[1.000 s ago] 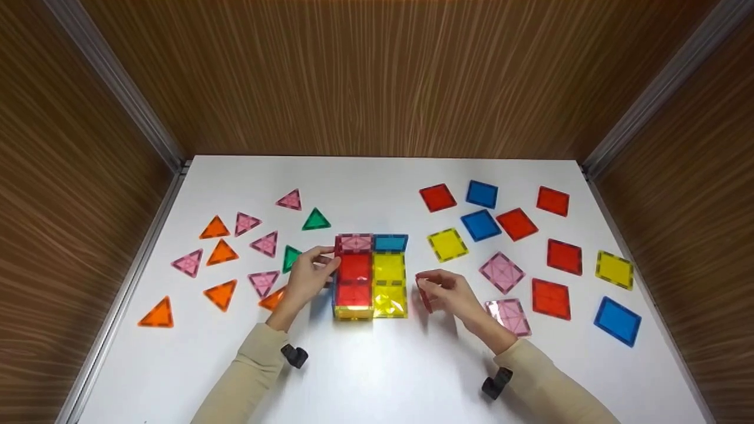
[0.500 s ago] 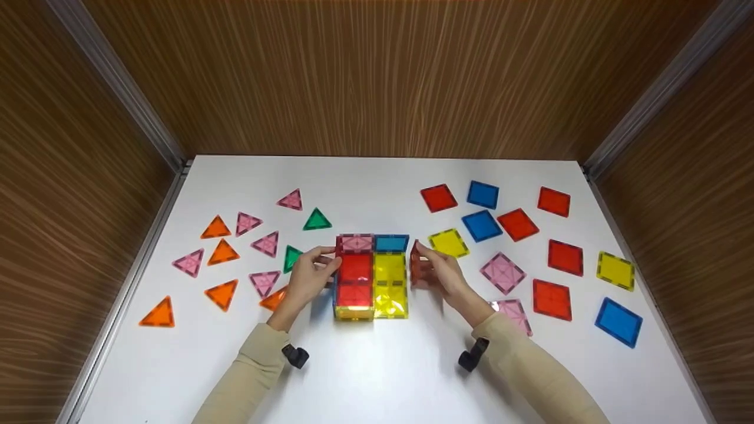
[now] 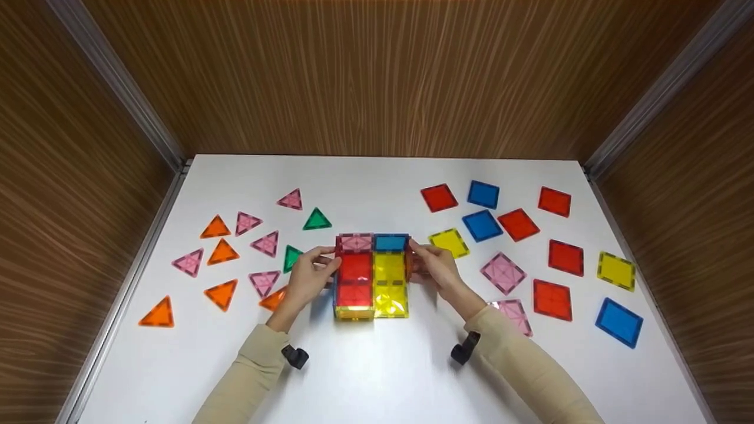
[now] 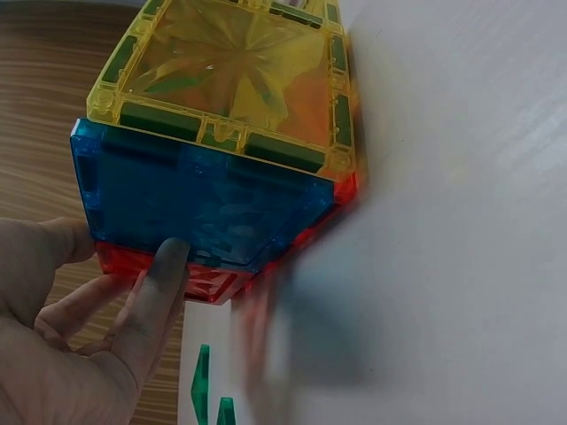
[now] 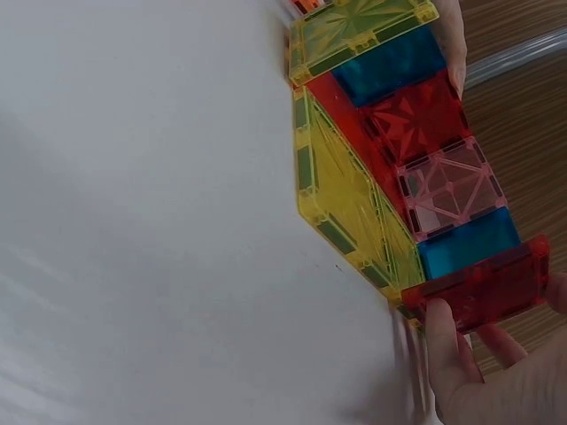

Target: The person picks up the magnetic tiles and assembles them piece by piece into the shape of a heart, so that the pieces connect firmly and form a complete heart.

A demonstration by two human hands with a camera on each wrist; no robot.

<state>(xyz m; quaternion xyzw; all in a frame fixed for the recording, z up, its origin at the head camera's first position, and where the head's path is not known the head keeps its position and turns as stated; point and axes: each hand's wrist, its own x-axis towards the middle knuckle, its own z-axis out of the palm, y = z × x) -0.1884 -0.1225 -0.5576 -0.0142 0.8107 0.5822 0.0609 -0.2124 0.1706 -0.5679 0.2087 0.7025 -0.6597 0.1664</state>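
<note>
Fingers (image 5: pixel 441 345) of right hand (image 3: pixel 439 268): bent, pinching one upright red tile (image 5: pixel 483 283) at right edge of tile box (image 3: pixel 356 242). Left hand (image 3: pixel 309 274): fingers bent, gripping box's left wall (image 4: pixel 186 199).

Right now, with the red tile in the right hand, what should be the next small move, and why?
I would probably press the red tile gently against the blue back wall and the yellow floor. It stands roughly upright at their edges, in the right hand, and I cannot tell whether it is fully joined. The left hand touches the left wall.
</note>
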